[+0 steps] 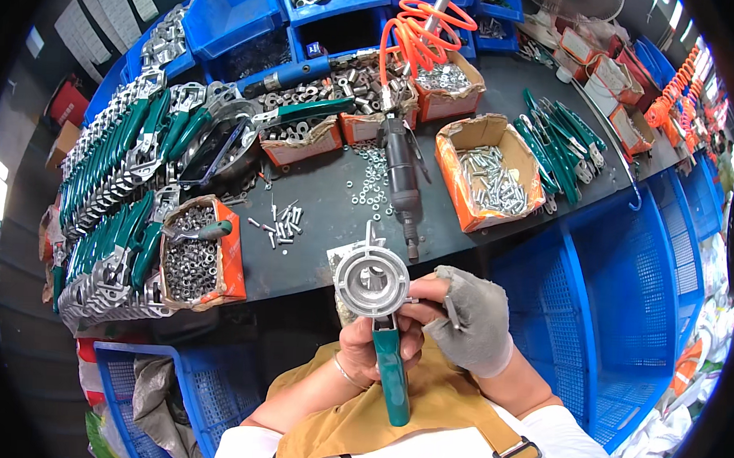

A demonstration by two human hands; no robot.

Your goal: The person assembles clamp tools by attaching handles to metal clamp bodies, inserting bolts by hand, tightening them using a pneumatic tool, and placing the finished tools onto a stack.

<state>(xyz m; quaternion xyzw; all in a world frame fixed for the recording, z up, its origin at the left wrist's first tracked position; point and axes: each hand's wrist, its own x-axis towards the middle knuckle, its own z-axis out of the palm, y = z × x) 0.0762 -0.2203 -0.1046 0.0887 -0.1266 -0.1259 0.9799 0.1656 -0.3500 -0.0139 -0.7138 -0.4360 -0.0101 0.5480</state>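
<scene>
In front of my body, my left hand [360, 350] is closed round the base of a cast metal ring head [345, 287] with a green handle [391, 381] pointing down toward me. My right hand [479, 320], in a grey glove with bare fingertips, pinches at the right side of the casting, where the handle joins it. A small metal pin [454, 315] sticks out between its fingers. Just beyond the casting hangs a black pneumatic screwdriver [403, 169], its bit pointing down, touched by neither hand.
Orange boxes of pins [493, 182] and nuts [192, 258] stand on the dark bench [316, 264]. Loose pins [284, 224] and nuts [372, 180] lie between them. Green-handled parts [112, 165] are stacked left, more handles [561, 143] right. An orange coiled hose [420, 43] hangs above; blue crates [627, 281] flank me.
</scene>
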